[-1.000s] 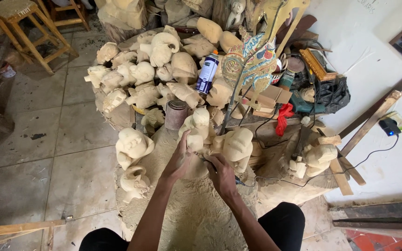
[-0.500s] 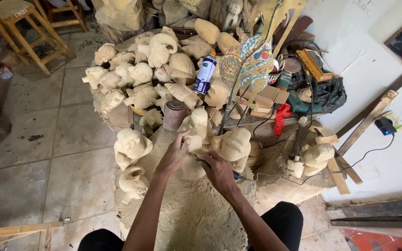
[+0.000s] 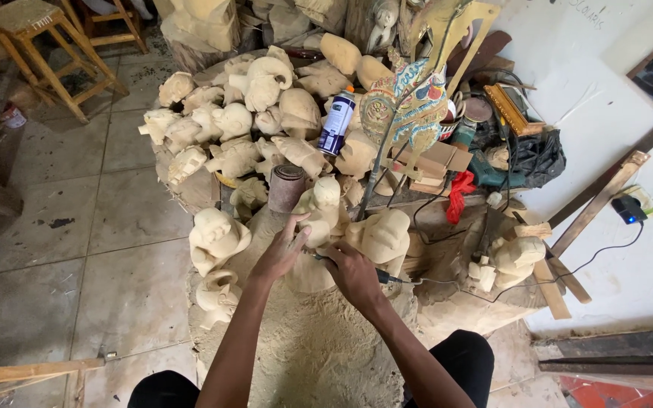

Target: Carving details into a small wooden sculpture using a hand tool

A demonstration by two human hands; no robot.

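Carver at work among pale wooden figures

Left hand [image 3: 281, 253], fingers spread, steadies a carving [image 3: 317, 208]; right hand [image 3: 353, 273] is clenched around a corded tool [image 3: 387, 278].

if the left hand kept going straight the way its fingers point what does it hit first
Most likely the pale wood carving its fingertips already touch; just beyond stands the roll of sandpaper. The left hand points up and away, though depth is unclear.

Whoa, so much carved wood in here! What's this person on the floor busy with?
A person sits in a heap of sawdust, bent over a pale wooden carving. The left hand steadies the carving, while the right hand grips a slim corded tool held against it. Around them lie many unpainted carved heads, a spray can, a roll of sandpaper and a painted puppet figure.
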